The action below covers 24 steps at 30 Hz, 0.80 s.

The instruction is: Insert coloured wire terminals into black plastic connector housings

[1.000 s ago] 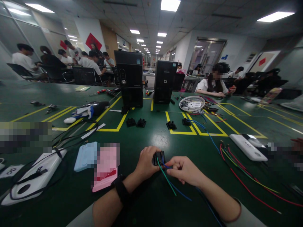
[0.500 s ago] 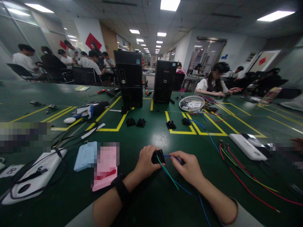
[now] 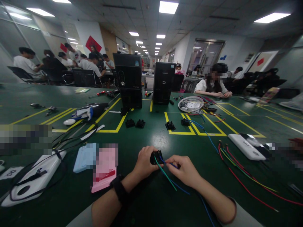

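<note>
My left hand [image 3: 144, 163] is closed round a small black connector block [image 3: 156, 157], held just above the green table [image 3: 151, 201]. My right hand [image 3: 186, 170] pinches a blue wire [image 3: 171, 164] close to the block's right side. A green wire [image 3: 165, 176] hangs from the block and trails toward me, and the blue wire runs on under my right forearm. A black band sits on my left wrist.
Loose red, green and yellow wires [image 3: 236, 167] and a white box [image 3: 246, 146] lie to the right. Spare black connectors [image 3: 136, 123] sit ahead near yellow floor-tape lines. Two black computer towers [image 3: 129, 80] and a white fan grille [image 3: 191, 104] stand farther back. Other people sit at the far sides.
My right hand pulled a little away from the block, then came back close to it with the blue wire pinched. My left hand and the block stayed almost still.
</note>
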Available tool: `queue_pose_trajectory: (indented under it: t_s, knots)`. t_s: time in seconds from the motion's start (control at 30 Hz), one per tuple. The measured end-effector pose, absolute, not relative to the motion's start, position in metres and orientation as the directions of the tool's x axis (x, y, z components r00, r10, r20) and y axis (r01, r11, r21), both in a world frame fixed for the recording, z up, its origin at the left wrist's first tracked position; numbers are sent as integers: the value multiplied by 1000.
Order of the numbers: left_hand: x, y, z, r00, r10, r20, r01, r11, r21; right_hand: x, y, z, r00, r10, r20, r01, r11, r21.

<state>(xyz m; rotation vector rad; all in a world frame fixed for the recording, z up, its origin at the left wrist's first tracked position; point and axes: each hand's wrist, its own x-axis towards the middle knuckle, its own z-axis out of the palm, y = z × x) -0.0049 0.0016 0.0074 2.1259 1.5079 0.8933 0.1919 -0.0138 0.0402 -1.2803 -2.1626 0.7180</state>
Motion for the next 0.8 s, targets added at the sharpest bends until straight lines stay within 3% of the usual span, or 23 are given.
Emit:
queue_pose_trajectory:
  t_s: [0.27, 0.53, 0.8]
  knots:
    - [-4, 1, 11, 236, 934, 267, 697, -354, 623, 190, -14, 35, -533, 841, 89, 495, 396, -773]
    - [-5, 1, 9, 237, 932, 274, 684, -361, 634, 193, -13, 40, -484, 866, 128, 604, 436, -667]
    - [-4, 2, 8, 226, 936, 270, 683, -349, 641, 196, -9, 46, -337, 933, 124, 715, 340, -611]
